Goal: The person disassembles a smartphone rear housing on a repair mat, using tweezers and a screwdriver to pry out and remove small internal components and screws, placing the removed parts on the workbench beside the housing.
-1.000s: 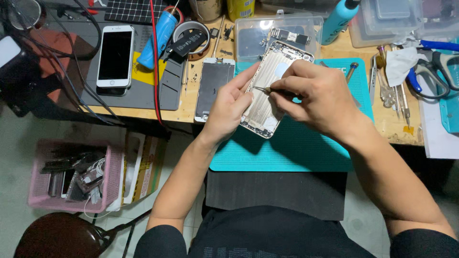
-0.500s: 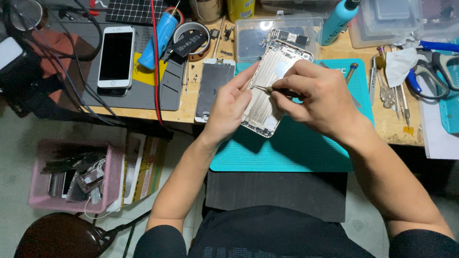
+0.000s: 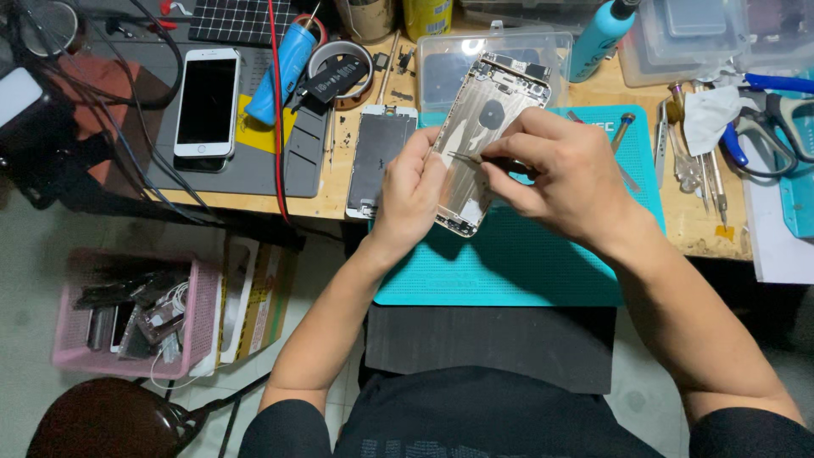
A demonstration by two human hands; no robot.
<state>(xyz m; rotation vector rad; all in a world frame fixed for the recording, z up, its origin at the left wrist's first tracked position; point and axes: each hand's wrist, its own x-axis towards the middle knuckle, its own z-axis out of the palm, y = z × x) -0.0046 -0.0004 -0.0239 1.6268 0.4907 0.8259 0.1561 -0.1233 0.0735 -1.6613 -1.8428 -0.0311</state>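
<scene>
Head view: the opened phone housing (image 3: 482,140) is tilted over the teal mat (image 3: 517,263), its screen panel (image 3: 380,157) already off and lying just left. The left hand (image 3: 411,199) clasps the housing's edge; the right hand (image 3: 564,178) pinches tweezers (image 3: 475,159) tight, tips inside, so the internals look unfinished. A yellow sticker (image 3: 270,131) sits under the blue tube (image 3: 284,68); a clear box (image 3: 475,55) stands behind.

teal mat (image 3: 526,271) bare below hands, tools (image 3: 704,170) crowding right
</scene>
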